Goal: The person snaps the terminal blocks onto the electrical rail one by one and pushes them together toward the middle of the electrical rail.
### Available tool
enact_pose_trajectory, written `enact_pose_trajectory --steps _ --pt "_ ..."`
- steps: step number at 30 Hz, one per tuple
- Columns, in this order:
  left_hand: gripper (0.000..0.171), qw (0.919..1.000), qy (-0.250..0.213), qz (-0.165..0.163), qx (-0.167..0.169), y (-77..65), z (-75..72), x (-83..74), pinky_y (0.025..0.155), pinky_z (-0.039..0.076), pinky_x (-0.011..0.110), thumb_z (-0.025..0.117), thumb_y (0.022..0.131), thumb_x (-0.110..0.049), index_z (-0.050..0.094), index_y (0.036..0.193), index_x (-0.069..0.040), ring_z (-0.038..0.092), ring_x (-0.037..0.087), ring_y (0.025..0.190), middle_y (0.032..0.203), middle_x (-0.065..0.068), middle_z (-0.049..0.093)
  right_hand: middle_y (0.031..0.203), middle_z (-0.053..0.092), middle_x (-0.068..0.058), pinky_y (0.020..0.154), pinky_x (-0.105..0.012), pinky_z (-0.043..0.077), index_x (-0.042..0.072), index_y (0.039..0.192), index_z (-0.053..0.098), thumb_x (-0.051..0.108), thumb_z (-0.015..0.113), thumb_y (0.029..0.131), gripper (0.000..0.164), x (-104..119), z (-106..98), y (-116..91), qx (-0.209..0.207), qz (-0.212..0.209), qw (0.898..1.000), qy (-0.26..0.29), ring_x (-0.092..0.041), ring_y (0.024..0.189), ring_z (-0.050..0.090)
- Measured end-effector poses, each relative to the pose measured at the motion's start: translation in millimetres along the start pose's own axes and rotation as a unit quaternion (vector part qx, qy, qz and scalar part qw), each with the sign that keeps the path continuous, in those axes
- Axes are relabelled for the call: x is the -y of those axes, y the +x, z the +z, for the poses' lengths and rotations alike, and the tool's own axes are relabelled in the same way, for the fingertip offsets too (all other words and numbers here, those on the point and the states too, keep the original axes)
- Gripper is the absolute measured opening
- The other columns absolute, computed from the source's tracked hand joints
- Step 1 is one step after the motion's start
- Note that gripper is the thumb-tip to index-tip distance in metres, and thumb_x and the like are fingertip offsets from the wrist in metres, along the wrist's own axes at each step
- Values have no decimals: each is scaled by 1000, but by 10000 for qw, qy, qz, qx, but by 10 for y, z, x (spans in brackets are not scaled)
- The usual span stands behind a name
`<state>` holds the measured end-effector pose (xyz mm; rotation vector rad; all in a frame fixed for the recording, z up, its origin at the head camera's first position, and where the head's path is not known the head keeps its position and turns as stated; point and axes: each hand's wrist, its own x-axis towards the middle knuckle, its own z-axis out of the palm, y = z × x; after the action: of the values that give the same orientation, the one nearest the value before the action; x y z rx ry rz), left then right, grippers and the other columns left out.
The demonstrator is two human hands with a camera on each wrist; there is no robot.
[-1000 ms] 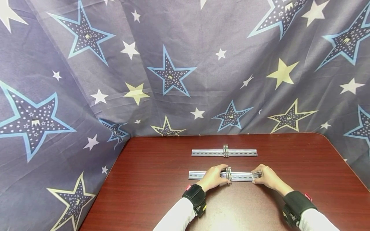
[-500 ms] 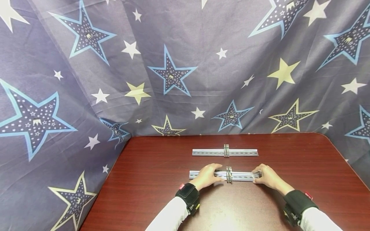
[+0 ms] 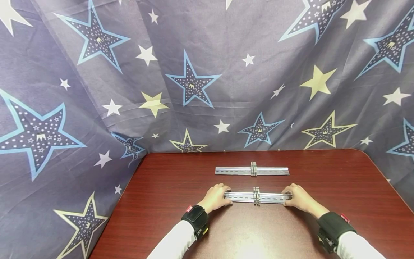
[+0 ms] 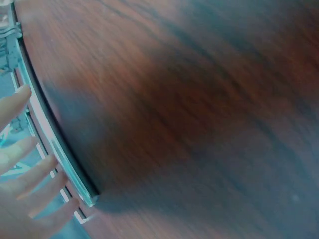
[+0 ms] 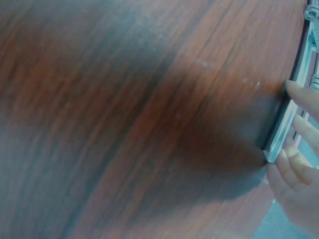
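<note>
A silver slotted DIN rail (image 3: 270, 198) lies crosswise on the table in the head view, with narrow terminal blocks (image 3: 256, 196) clipped side by side near its middle. My left hand (image 3: 215, 198) holds the rail's left end, thumb along the near edge and fingers over the far edge; that end is hidden under the hand. At the right end my right hand (image 3: 299, 198) grips the rail the same way. In the right wrist view the thumb (image 5: 301, 97) lies across the rail (image 5: 281, 132). The left wrist view shows the left thumb (image 4: 17, 102) at the rail (image 4: 60, 144).
Behind, parallel to the first, lies a second DIN rail (image 3: 233, 171) with similar blocks (image 3: 253, 168) at its middle. Both rest on a reddish-brown wooden table (image 3: 171, 187). A star-patterned curtain (image 3: 207, 118) hangs along the table's back and sides.
My left hand has left the terminal blocks and slid leftward along the rail to its left end. The right hand stays at the right end.
</note>
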<state>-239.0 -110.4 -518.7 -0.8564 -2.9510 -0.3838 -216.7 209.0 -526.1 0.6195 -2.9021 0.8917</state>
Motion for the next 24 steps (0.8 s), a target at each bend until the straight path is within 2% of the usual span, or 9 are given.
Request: enact_pose_trajectory --steps 4,9,17,24 --pt "49 9997 90 -221 90 -28 -3 11 69 44 35 74 64 -33 62 104 -7 55 22 84 88 4 54 75 53 -7 59 -31 38 0 80 63 13 76 56 31 37 -7 4 17 69 9999 -91 -18 68 49" --pt "47 9993 101 -345 51 -40 -10 0 66 44 35 74 64 -31 63 102 -6 54 23 83 87 5 53 74 52 -8 60 -33 37 0 81 62 15 76 56 32 68 1 12 53 154 9997 -208 -20 67 48" --pt "39 9992 172 -325 -142 -60 4 6 61 43 33 74 62 -27 65 94 -7 51 20 76 79 3 48 74 49 -7 65 -39 40 -1 82 62 14 75 58 31 121 17 -11 19 353 9988 -335 -25 71 48" --pt "35 9993 145 -298 -190 -60 16 18 58 41 32 75 62 -27 66 90 -7 49 19 73 75 1 47 74 49 -6 64 -39 39 1 80 61 17 77 58 31 119 30 -10 -31 341 9985 -425 -25 70 47"
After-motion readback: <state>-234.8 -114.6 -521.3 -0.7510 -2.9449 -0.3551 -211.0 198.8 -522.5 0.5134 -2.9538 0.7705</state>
